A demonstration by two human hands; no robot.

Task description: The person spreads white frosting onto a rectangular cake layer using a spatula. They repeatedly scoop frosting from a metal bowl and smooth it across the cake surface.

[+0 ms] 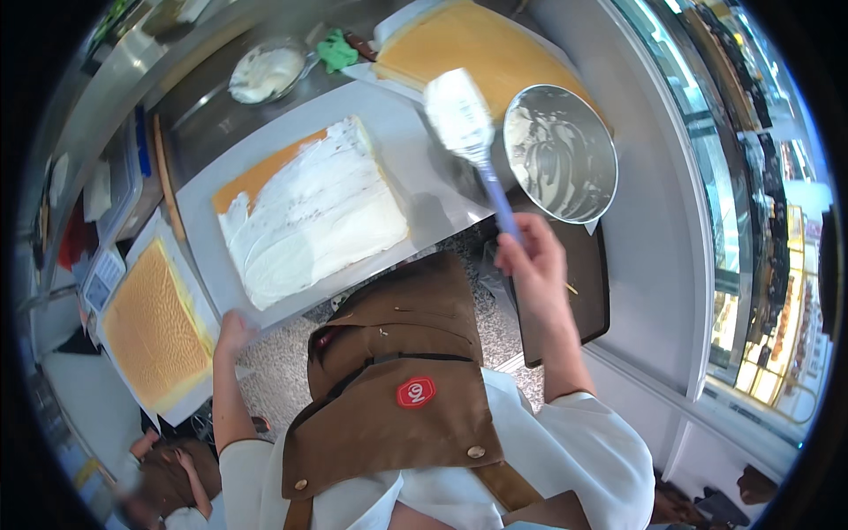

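Observation:
My right hand (535, 255) grips the purple handle of a spatula (460, 116). Thick white cream coats its blade, held up just left of a metal mixing bowl (563, 156) with cream smeared inside. A rectangular sponge cake sheet (258, 169) lies on white parchment paper (414, 165) in front of me. White cream (324, 218) covers most of it, leaving a bare brown strip along the far left edge. My left hand (237, 333) is at the near left corner of the paper; its fingers are too blurred to show whether they pinch it.
At the back, a bowl of cream (268, 71) stands near a crumpled green item (336, 51) and a large cake sheet (477, 43). Another cake sheet (159, 324) and a wooden stick (169, 179) lie left. A dark tray (586, 285) sits lower right. Another person (175, 477) is lower left.

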